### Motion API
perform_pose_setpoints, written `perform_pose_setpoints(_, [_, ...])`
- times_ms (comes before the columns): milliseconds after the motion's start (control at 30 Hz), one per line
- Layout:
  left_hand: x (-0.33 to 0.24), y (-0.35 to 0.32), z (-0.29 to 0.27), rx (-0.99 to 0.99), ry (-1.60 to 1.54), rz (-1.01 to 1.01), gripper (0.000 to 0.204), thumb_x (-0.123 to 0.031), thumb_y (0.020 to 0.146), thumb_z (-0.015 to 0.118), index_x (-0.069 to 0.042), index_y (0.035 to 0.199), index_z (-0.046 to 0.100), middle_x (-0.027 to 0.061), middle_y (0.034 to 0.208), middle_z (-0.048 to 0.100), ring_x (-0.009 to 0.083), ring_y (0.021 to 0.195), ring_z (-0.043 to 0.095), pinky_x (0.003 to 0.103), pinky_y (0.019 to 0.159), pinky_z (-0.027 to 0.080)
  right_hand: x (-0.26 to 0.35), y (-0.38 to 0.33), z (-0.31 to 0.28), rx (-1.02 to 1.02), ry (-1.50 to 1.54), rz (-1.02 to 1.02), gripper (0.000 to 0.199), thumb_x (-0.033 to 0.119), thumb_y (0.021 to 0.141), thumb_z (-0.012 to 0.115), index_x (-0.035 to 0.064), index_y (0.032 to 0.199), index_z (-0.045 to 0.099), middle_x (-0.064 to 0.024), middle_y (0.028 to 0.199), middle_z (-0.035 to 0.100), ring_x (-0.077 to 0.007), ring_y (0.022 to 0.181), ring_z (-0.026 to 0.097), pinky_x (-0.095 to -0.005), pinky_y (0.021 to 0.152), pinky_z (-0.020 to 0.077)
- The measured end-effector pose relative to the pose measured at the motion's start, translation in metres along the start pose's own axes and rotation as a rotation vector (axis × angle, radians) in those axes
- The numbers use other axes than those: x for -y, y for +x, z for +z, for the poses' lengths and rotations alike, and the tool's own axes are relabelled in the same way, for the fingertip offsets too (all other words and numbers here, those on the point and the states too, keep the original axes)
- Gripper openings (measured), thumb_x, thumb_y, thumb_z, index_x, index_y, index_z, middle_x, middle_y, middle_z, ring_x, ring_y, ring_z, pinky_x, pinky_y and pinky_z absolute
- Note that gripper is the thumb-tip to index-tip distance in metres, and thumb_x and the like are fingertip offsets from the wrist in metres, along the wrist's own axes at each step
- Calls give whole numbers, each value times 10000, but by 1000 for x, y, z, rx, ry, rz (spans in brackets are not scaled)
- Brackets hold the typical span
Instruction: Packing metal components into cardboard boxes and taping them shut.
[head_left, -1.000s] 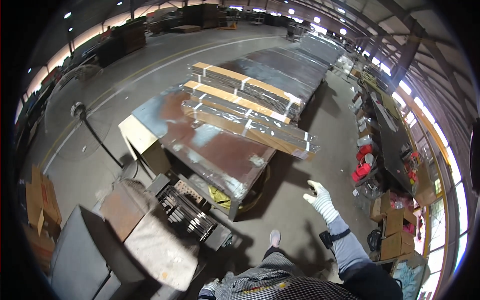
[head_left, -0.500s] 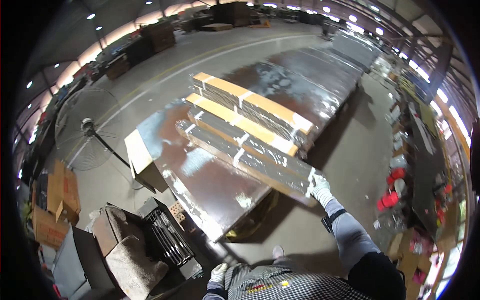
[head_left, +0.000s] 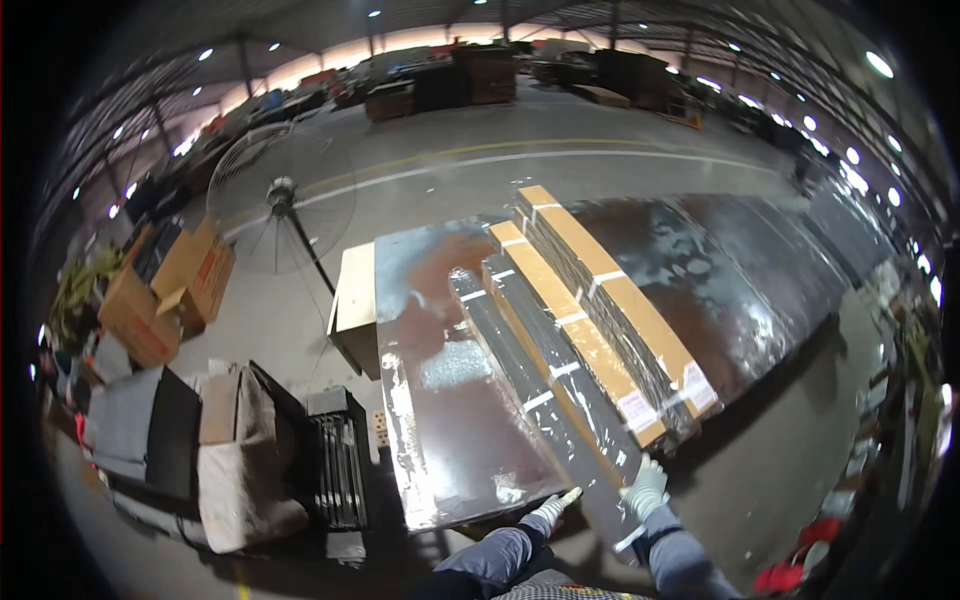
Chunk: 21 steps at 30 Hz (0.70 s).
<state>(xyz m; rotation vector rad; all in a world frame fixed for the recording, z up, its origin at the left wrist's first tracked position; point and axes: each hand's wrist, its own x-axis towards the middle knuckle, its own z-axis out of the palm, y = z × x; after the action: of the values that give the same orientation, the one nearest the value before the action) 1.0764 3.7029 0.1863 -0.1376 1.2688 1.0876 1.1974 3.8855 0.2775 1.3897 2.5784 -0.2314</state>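
We curl our gloved right hand [head_left: 645,488] around the near end of a long plastic-wrapped bundle [head_left: 545,385], our gloved left hand [head_left: 556,506] open beside the table [head_left: 440,440] edge.

Long flat packages [head_left: 600,330] wrapped in clear film lie stacked on the worktop [head_left: 450,430], tan on top, dark at the sides; white labels [head_left: 690,385] mark their near ends; brown cardboard boxes [head_left: 165,285] stand far left on the floor.

Dim hall, ceiling spotlights, glare on tabletop [head_left: 450,400], fisheye-bent edges
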Motion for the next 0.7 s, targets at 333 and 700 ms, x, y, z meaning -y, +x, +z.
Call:
perform_pose_setpoints(333, [-46,-67,27,-57,-288,-71,831,-494,740,724,-138,1400,366,109,1439,365,252,1362,249,460,1002,355,-48,-57,-23,38,178,-76,1254,320,428,872,-51,1388,156,-236,1178,509,-340,1084,525,-370,939,434])
perform_pose_setpoints(700, [44,-15,13,-29,-500,223,545,-436,666,786,-281,1144,576,-29,1045,633,163,908,568,386,632,410,6,2,10,224,204,-506,1051,325,438,865,20,1288,328,-205,1107,518,-338,1051,536,-391,909,459])
